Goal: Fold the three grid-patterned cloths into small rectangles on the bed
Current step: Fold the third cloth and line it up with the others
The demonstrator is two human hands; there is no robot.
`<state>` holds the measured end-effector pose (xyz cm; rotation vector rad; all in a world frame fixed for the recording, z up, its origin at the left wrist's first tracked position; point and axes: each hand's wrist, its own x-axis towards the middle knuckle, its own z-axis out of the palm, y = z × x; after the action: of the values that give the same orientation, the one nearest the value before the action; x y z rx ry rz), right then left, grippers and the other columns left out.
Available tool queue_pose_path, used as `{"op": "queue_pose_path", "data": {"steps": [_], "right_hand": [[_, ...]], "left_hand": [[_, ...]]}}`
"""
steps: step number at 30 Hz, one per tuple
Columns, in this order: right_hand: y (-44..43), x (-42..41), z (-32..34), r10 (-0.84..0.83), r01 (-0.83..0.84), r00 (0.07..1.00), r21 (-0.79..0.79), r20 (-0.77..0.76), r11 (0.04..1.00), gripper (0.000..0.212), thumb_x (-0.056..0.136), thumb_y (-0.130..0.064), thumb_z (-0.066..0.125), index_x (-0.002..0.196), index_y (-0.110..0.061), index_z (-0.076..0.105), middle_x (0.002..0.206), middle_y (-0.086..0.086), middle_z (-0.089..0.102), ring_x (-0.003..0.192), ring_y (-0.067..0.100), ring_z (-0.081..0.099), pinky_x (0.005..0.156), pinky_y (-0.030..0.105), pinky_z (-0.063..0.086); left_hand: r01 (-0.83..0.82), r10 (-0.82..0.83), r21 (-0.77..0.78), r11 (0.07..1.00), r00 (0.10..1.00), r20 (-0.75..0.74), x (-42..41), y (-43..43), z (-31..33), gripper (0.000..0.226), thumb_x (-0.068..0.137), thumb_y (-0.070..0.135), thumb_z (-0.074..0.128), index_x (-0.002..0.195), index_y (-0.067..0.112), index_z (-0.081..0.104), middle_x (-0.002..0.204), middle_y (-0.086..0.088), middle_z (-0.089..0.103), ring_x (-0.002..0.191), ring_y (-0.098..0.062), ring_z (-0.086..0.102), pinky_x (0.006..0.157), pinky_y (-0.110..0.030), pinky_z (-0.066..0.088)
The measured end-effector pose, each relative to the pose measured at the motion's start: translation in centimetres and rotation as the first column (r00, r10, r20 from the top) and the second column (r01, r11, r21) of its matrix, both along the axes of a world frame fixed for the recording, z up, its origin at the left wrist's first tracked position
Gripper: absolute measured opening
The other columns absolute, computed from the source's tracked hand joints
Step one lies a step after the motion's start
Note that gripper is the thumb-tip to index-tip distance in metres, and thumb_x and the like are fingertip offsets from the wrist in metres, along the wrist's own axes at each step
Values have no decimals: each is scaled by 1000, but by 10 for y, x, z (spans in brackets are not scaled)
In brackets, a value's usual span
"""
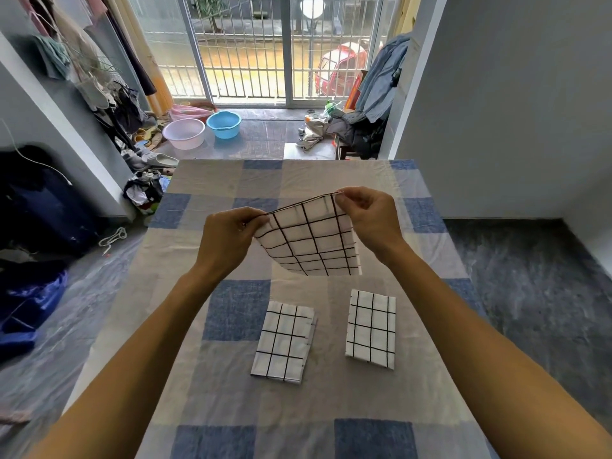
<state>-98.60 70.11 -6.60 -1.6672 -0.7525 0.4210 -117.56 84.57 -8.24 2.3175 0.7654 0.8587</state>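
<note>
held cloth (311,240): white with black grid, lifted above the bed, hanging from its upper edge, partly folded | left folded cloth (283,342): small rectangle, flat on bed, slightly tilted | right folded cloth (371,329): small rectangle, flat, beside it, apart

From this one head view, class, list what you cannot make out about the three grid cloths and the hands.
- Held cloth: layer count hidden; only its near face shows.
- Its top corners: covered by the left hand and right hand.
- Left folded cloth and right folded cloth: inner folds and undersides hidden against the bed.
</note>
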Motion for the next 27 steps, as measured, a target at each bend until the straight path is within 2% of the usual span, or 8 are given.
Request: {"op": "queue_pose_path", "data": {"steps": [2,4,6,8,11,15,20,27], "right_hand": [[-1,1,-4,-26,26,999,-26,18,999,22,87,-22,66,107,-13,68,96,-4,69,91,5,64,89,26,52],[-3,1,-10,-88,94,975,-21,205,995,31,87,-23,65,117,-16,62,109,-4,64,101,5,58,94,23,47],[-2,-3,-14,-83,79,857,29,508,996,42,83,-23,66,124,-19,56,121,-1,58,115,11,49,101,26,38],[3,-12,-15,39,-7,662,-46,749,999,39,81,-28,67,118,-20,61,123,3,58,124,21,44,106,37,31],[15,-25,-10,226,-43,521,-239,823,970,22,83,-29,68,104,-21,70,118,3,64,128,27,43,107,45,22],[20,-26,-6,259,-57,522,-270,813,961,11,86,-25,66,93,-21,74,102,0,72,117,24,54,105,45,25],[15,-24,-2,166,-69,671,-161,723,984,12,85,-27,67,91,-20,74,93,-2,72,105,17,59,92,24,22],[14,-20,-1,189,-91,714,-179,674,980,11,87,-27,65,92,-20,73,90,-4,72,92,16,63,92,45,43]], "left_hand": [[24,-23,47,999,999,-25,1,-2,2,15,87,21,64,96,13,73,87,2,72,77,-8,65,73,-14,47],[42,-33,128,991,997,-69,4,-3,2,15,88,22,63,96,13,73,86,-1,73,76,-13,67,70,-23,51],[66,-46,189,980,993,-107,8,-6,3,15,88,23,63,96,15,73,86,-2,73,74,-16,67,68,-30,53],[117,-85,220,969,985,-148,14,-11,4,16,89,24,62,96,16,72,86,-2,73,74,-17,67,68,-32,54],[178,-137,238,955,974,-180,22,-19,6,18,89,26,59,100,17,71,85,-2,73,72,-16,66,69,-29,53],[155,-133,213,965,984,-116,20,-20,6,18,89,25,60,101,15,71,87,-2,73,75,-14,66,71,-24,52],[47,-47,21,999,998,41,15,-22,-3,17,89,22,62,104,16,67,87,5,67,75,-2,60,69,-4,42],[11,3,-107,994,990,138,19,-33,-10,5,92,23,57,90,21,62,83,10,62,78,-1,58,69,-7,43]]}}
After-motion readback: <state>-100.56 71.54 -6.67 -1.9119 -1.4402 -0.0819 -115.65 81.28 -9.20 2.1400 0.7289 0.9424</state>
